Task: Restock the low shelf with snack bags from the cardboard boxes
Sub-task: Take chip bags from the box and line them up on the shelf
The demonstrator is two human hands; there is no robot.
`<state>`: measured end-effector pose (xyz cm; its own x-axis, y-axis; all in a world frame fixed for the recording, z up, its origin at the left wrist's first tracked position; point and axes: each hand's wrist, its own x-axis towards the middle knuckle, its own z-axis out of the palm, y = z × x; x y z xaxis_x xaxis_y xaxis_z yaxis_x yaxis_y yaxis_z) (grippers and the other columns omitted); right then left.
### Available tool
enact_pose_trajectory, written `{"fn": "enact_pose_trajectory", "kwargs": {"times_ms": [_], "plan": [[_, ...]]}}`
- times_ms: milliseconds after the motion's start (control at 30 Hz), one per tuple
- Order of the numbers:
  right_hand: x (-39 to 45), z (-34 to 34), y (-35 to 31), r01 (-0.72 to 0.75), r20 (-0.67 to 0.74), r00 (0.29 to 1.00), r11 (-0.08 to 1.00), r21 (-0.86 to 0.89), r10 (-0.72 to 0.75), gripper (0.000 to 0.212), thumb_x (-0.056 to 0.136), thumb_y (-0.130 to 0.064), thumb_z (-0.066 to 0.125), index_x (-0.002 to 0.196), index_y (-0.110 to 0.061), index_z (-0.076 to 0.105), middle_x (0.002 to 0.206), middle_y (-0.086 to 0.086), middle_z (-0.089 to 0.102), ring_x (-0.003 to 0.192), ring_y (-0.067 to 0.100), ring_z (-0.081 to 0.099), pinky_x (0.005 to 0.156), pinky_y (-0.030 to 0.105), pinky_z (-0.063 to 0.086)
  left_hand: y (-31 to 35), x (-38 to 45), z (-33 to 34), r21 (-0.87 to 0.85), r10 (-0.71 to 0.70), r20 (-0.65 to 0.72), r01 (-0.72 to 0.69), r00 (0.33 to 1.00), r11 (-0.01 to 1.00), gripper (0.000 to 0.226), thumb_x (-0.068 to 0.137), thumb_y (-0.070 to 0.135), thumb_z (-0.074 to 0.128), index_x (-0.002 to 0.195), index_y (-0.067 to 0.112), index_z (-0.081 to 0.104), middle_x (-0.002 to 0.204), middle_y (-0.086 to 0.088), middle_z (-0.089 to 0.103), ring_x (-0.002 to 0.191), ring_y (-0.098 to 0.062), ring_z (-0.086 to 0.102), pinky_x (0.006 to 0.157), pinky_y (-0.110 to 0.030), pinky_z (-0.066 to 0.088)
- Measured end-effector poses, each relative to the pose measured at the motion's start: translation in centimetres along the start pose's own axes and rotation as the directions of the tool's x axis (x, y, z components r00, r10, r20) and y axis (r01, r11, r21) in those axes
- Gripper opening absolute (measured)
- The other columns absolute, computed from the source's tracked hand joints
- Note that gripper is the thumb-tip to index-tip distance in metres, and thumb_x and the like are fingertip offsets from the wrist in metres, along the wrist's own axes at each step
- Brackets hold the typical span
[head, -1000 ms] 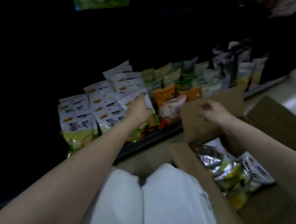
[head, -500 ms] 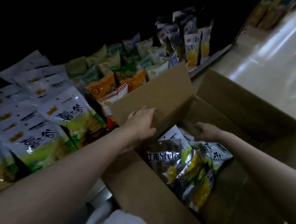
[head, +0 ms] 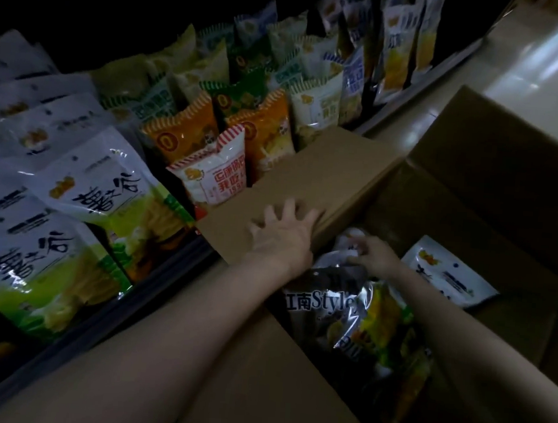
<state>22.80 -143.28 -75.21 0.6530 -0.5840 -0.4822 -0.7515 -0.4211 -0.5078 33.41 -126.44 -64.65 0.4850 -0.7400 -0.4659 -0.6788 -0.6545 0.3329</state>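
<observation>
The right hand (head: 372,257) has gone down into the cardboard box (head: 276,376) and now grasps a snack bag (head: 339,271) there. The left hand (head: 282,234), off the shelf (head: 154,278) bags, presses the flap (head: 309,187) flat-fingered: another pickup begins.

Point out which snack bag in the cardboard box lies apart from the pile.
The white bag at the box's right side; the other bags are heaped together beneath the right hand.

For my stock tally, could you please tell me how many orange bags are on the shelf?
2: one orange bag left, another right, behind the red-striped bag; others may hide.
</observation>
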Motion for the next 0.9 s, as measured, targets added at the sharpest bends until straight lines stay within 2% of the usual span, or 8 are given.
{"fn": "enact_pose_trajectory", "kwargs": {"times_ms": [67, 167, 467, 633, 700, 767, 833, 900], "plan": [[-0.6, -0.3, 1.5, -0.067, -0.189, 0.982, 0.973, -0.221, 0.025, 0.021, 0.090, -0.020, 0.062, 0.073, -0.008, 0.060, 0.068, 0.009, 0.052, 0.071, 0.025, 0.051, 0.063, 0.029, 0.034, 0.4, 0.0, -0.2, -0.004, -0.018, 0.015, 0.018, 1.000, 1.000, 0.076, 0.088, 0.022, 0.058, 0.146, 0.038, 0.012, 0.150, -0.007, 0.008, 0.137, -0.040, 0.011, 0.109, -0.062, 0.019], [-2.0, -2.5, 4.6, -0.284, -0.434, 0.885, 0.934, -0.216, 0.169, 0.023, 0.094, -0.023, 0.055, 0.094, -0.002, 0.063, 0.095, 0.017, 0.058, 0.090, 0.031, 0.056, 0.078, 0.040, 0.047, 1.0, -0.2, 0.1, 0.035, -0.057, 0.002, 0.057, 0.998, 0.998, 0.077, 0.087, 0.021, 0.058, 0.146, 0.036, 0.010, 0.150, -0.008, 0.006, 0.138, -0.041, 0.009, 0.109, -0.063, 0.017], [-1.1, -5.8, 6.7, 0.059, 0.073, 0.997, 0.306, -0.950, 0.037, 0.051, 0.097, -0.031, 0.041, 0.146, -0.024, 0.030, 0.159, 0.000, 0.001, 0.145, 0.029, -0.001, 0.116, 0.044, 0.009, 1.5, 0.7, 0.7, -0.025, -0.083, -0.025, 0.082, 0.996, 0.996, 0.069, 0.089, 0.026, 0.055, 0.143, 0.037, 0.014, 0.148, -0.009, 0.008, 0.133, -0.042, 0.015, 0.108, -0.064, 0.019], [-0.4, -5.7, 6.7, 0.129, 0.138, 0.980, 0.072, -0.989, 0.142, 0.047, 0.096, -0.029, 0.042, 0.142, -0.021, 0.036, 0.153, 0.003, 0.028, 0.145, 0.029, 0.006, 0.116, 0.047, 0.001, 1.6, 1.5, 0.9, -0.086, -0.083, -0.031, 0.080, 0.996, 0.993, 0.065, 0.088, 0.022, 0.055, 0.140, 0.038, 0.019, 0.143, -0.007, 0.015, 0.128, -0.041, 0.022, 0.106, -0.063, 0.023], [-0.6, -5.5, 7.0, 0.095, 0.121, 0.983, 0.183, -0.979, 0.139, 0.045, 0.095, -0.026, 0.043, 0.139, -0.018, 0.039, 0.149, 0.005, 0.033, 0.142, 0.028, 0.013, 0.116, 0.045, 0.007, 1.7, 1.5, 1.0, -0.107, -0.090, -0.032, 0.086, 0.995, 0.991, 0.064, 0.087, 0.021, 0.054, 0.139, 0.037, 0.020, 0.142, -0.007, 0.017, 0.128, -0.041, 0.023, 0.104, -0.063, 0.025], [-0.4, -5.3, 7.6, -0.041, 0.019, 0.994, 0.528, -0.848, 0.108, 0.041, 0.096, -0.025, 0.043, 0.135, -0.013, 0.044, 0.145, 0.008, 0.036, 0.138, 0.029, 0.021, 0.113, 0.041, 0.020, 1.8, 1.6, 0.8, -0.128, -0.091, -0.022, 0.088, 0.996, 0.988, 0.063, 0.087, 0.020, 0.053, 0.138, 0.037, 0.021, 0.142, -0.006, 0.017, 0.128, -0.042, 0.023, 0.104, -0.063, 0.026], [-0.7, -5.5, 7.6, -0.135, -0.141, 0.987, 0.879, -0.457, 0.079, 0.041, 0.096, -0.026, 0.048, 0.133, -0.008, 0.045, 0.140, 0.014, 0.041, 0.130, 0.033, 0.034, 0.107, 0.040, 0.031, 2.0, 1.6, 0.6, -0.148, -0.095, -0.004, 0.093, 0.995, 0.985, 0.062, 0.087, 0.020, 0.054, 0.137, 0.037, 0.023, 0.142, -0.006, 0.018, 0.129, -0.042, 0.023, 0.103, -0.062, 0.027], [-1.7, -6.0, 6.3, -0.072, -0.199, 0.976, 0.993, 0.096, 0.090, 0.038, 0.093, -0.022, 0.055, 0.127, -0.004, 0.052, 0.129, 0.017, 0.051, 0.116, 0.034, 0.050, 0.098, 0.044, 0.042, 2.3, 1.5, 0.3, -0.133, -0.101, -0.012, 0.099, 0.995, 0.986, 0.062, 0.086, 0.019, 0.056, 0.136, 0.036, 0.023, 0.142, -0.008, 0.017, 0.129, -0.043, 0.023, 0.104, -0.062, 0.027]]}}
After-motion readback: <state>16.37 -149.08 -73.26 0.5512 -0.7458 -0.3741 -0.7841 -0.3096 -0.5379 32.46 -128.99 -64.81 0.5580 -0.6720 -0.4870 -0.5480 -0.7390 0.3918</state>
